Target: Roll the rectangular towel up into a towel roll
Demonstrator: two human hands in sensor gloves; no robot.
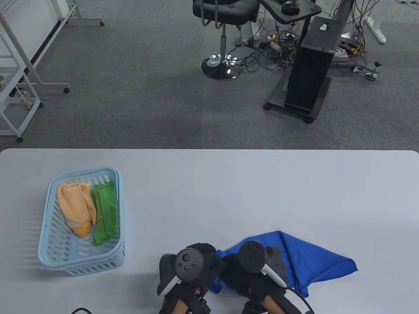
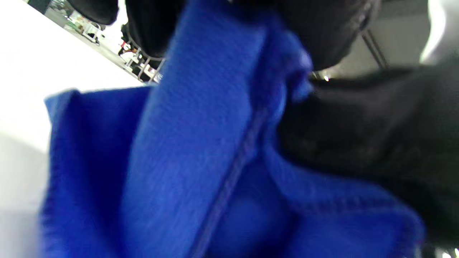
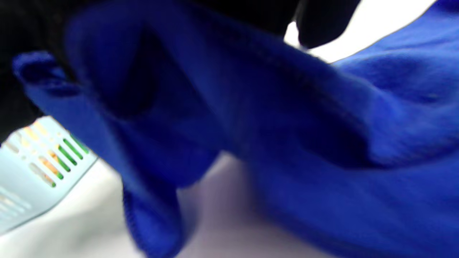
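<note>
A blue towel [image 1: 304, 258] lies crumpled near the table's front edge, right of centre. Both gloved hands sit close together on its left part. My left hand [image 1: 199, 258] grips a bunched fold of the blue towel [image 2: 200, 143], which hangs from its fingers in the left wrist view. My right hand [image 1: 252, 265] holds the adjoining edge, and the blue towel [image 3: 251, 125] drapes from its fingers in the right wrist view. The trackers hide the fingers in the table view. The towel's right part spreads flat to a point.
A light blue plastic basket [image 1: 52, 248] stands at the front left of the grey table [image 1: 229, 189], holding an orange towel [image 1: 77, 209] and a green towel [image 1: 105, 212]. The basket [image 3: 21, 172] shows at the left of the right wrist view. Beyond the table are a chair and a cart.
</note>
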